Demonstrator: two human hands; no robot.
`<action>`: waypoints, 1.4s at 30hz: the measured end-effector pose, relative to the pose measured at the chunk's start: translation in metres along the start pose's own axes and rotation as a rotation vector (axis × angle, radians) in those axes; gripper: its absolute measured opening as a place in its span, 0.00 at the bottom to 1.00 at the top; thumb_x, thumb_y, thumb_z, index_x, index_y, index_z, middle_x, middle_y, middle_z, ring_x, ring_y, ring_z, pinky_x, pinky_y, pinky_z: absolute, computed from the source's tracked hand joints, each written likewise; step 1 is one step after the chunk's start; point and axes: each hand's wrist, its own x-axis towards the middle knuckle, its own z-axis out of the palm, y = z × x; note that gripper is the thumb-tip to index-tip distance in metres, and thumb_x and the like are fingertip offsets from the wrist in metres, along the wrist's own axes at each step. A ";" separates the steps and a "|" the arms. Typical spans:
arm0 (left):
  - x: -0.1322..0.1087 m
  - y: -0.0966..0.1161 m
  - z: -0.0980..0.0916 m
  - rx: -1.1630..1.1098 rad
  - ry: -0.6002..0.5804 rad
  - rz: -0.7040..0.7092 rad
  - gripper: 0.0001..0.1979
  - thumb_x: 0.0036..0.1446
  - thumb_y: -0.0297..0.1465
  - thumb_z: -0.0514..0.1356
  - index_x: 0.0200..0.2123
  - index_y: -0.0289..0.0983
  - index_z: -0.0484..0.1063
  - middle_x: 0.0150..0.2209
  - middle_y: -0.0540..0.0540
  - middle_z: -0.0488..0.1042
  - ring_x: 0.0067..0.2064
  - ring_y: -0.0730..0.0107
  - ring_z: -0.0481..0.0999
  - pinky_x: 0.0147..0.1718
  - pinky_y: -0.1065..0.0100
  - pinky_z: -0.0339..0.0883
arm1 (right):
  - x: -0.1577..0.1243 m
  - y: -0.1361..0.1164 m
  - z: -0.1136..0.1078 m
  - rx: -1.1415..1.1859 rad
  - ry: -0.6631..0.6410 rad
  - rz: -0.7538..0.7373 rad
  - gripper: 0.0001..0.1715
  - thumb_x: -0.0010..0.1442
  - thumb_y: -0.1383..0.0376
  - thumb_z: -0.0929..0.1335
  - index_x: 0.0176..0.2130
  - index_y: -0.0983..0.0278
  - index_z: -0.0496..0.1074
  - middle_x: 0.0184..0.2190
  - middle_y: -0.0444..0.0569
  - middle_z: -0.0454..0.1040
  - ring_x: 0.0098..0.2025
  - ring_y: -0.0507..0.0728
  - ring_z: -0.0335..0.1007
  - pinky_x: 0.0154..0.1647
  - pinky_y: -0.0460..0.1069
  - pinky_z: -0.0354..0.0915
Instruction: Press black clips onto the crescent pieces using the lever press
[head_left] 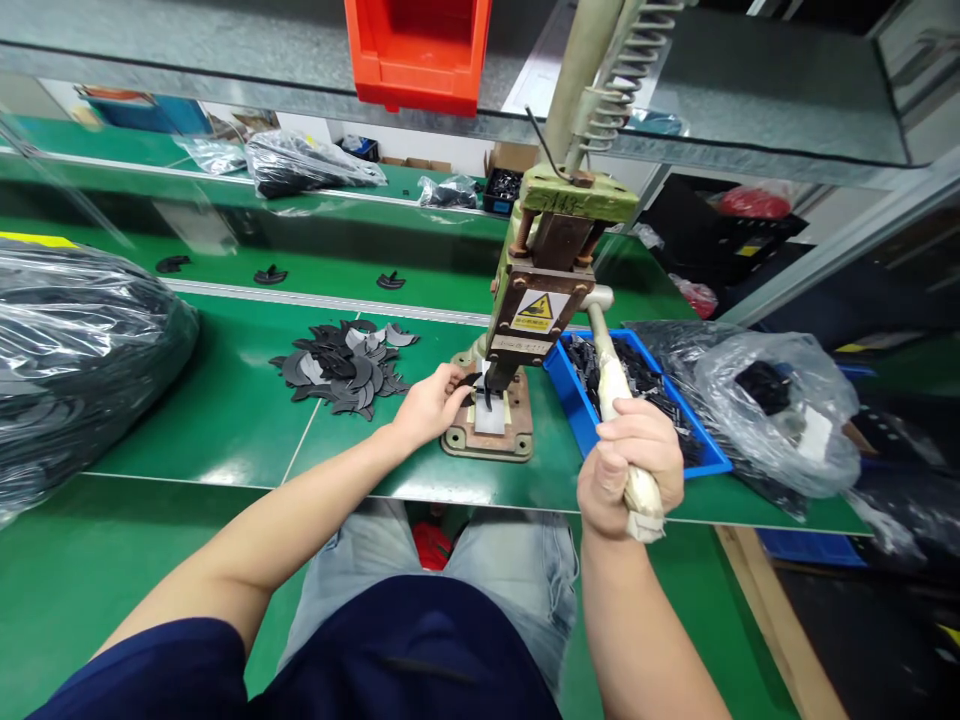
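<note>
My left hand pinches a small black curved piece at the base of a green hand press. The piece reaches over the metal plate, beneath the press's dark ram. My right hand is wrapped round the press's lever, which is covered in pale tape and points down toward me. Left of the press, a loose pile of black and grey curved pieces lies on the green table. A blue bin with dark pieces stands right of the press.
A large plastic bag of dark pieces bulges at the left. Clear bags lie at the right. Three black parts rest along the conveyor behind the table. A red bin sits on the shelf above.
</note>
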 end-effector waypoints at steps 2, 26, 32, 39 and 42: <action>-0.002 -0.002 0.005 -0.073 -0.030 -0.016 0.13 0.68 0.38 0.64 0.52 0.42 0.71 0.45 0.45 0.82 0.43 0.66 0.83 0.47 0.67 0.76 | 0.000 0.000 0.000 0.004 -0.003 0.005 0.10 0.63 0.57 0.71 0.31 0.57 0.71 0.27 0.43 0.73 0.37 0.60 0.76 0.47 0.64 0.74; 0.054 -0.004 -0.008 -0.289 -0.343 -0.303 0.18 0.58 0.39 0.73 0.31 0.38 0.67 0.22 0.54 0.72 0.23 0.69 0.80 0.20 0.75 0.61 | -0.002 0.000 0.003 -0.009 0.038 0.030 0.11 0.62 0.56 0.71 0.30 0.56 0.70 0.25 0.42 0.69 0.36 0.59 0.74 0.46 0.64 0.73; 0.059 -0.003 -0.008 -0.278 -0.400 -0.365 0.21 0.57 0.40 0.74 0.29 0.38 0.66 0.21 0.54 0.72 0.20 0.72 0.77 0.18 0.75 0.65 | -0.003 -0.001 0.004 -0.011 0.050 0.046 0.11 0.61 0.56 0.71 0.31 0.56 0.70 0.25 0.42 0.69 0.36 0.59 0.74 0.45 0.64 0.72; 0.067 -0.003 -0.008 -0.412 -0.519 -0.563 0.22 0.53 0.41 0.78 0.30 0.38 0.69 0.20 0.49 0.76 0.23 0.66 0.82 0.22 0.73 0.75 | 0.007 -0.005 0.008 0.006 0.056 0.027 0.09 0.63 0.56 0.71 0.33 0.54 0.72 0.25 0.42 0.66 0.34 0.59 0.72 0.45 0.65 0.73; 0.063 -0.001 -0.008 -0.457 -0.518 -0.630 0.21 0.54 0.41 0.77 0.31 0.38 0.69 0.21 0.48 0.78 0.23 0.67 0.82 0.23 0.74 0.76 | 0.043 -0.006 0.019 0.070 0.079 -0.002 0.09 0.63 0.54 0.73 0.39 0.55 0.74 0.29 0.44 0.68 0.36 0.58 0.71 0.47 0.63 0.75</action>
